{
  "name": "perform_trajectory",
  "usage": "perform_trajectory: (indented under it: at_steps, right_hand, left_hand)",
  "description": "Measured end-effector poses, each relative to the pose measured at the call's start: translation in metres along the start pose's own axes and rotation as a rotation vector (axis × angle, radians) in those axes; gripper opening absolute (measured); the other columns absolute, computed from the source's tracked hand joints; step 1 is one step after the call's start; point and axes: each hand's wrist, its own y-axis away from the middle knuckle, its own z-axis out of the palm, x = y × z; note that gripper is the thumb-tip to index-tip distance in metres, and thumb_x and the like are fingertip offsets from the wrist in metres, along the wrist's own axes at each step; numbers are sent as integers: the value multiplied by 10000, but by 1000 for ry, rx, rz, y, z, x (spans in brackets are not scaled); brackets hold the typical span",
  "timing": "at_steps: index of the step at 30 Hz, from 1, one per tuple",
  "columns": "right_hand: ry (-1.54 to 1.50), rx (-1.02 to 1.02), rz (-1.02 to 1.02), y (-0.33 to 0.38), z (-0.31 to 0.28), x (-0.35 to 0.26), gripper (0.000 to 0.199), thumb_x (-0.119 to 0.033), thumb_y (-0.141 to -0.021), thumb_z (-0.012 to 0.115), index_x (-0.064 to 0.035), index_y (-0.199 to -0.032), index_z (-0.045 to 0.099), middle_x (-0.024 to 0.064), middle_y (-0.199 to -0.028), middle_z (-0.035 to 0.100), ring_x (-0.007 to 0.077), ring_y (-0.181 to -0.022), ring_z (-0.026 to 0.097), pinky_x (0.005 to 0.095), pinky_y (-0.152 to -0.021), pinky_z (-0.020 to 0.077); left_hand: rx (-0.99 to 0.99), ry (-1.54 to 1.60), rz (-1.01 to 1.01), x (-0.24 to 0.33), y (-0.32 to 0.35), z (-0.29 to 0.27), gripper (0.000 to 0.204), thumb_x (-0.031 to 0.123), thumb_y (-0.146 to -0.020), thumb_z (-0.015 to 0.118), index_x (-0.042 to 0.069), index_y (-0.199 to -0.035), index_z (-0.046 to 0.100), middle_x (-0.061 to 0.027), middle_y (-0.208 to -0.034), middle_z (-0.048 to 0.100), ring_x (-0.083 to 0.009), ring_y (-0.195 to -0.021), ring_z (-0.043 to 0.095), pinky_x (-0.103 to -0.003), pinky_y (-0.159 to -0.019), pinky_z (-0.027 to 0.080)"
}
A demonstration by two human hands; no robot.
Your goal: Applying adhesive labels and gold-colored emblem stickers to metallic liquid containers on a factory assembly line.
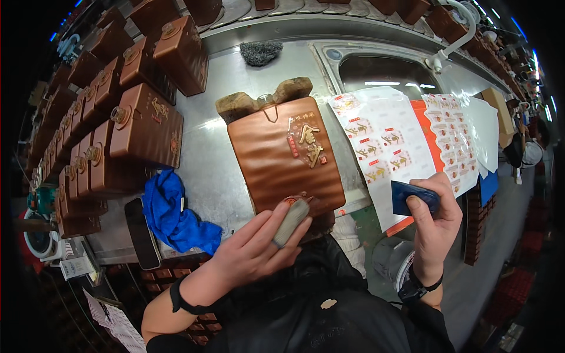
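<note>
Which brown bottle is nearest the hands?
The large ribbed brown bottle lying alone mid-counter, under the left hand; the other brown bottles are lined up at the left.

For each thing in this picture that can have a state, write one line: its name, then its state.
Left hand: fingers spread, pressing a grey taped finger on the bottle's lower edge.
Right hand: closed around a dark blue tool.
Large brown bottle: lying flat, neck in a wooden block.
Dark blue tool: gripped, beside the sheets.
Sticker sheets: spread flat, some stickers gone.
Blue cloth: crumpled.
Phone: lying flat, screen dark.
Brown bottles at left: stacked in rows.
</note>
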Motion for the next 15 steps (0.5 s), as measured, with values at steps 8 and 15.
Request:
perform_trajectory:
  at_steps: [8, 15]
  right_hand:
    - [-70, -13, 73, 2, 11, 1, 198, 25, -860, 739, 37, -1053, 696, 48, -903, 594, 115, -829, 560, 237, -754, 436]
    - [-33, 23, 27, 3, 6, -1, 206, 23, -858, 734, 37, -1060, 694, 43, -905, 588, 115, -829, 548, 233, -752, 428]
  left_hand:
    - [-13, 115, -20, 2, -22, -4, 501, 395, -856, 708, 140, -1286, 698, -88, -1297, 672, -247, -1267, 593, -367, -1035, 506]
    - [12, 25, -97, 5, 17, -5, 516, 405, -820, 728, 167, -1277, 707, -75, -1270, 666, -241, -1273, 560, -368, -1043, 506]
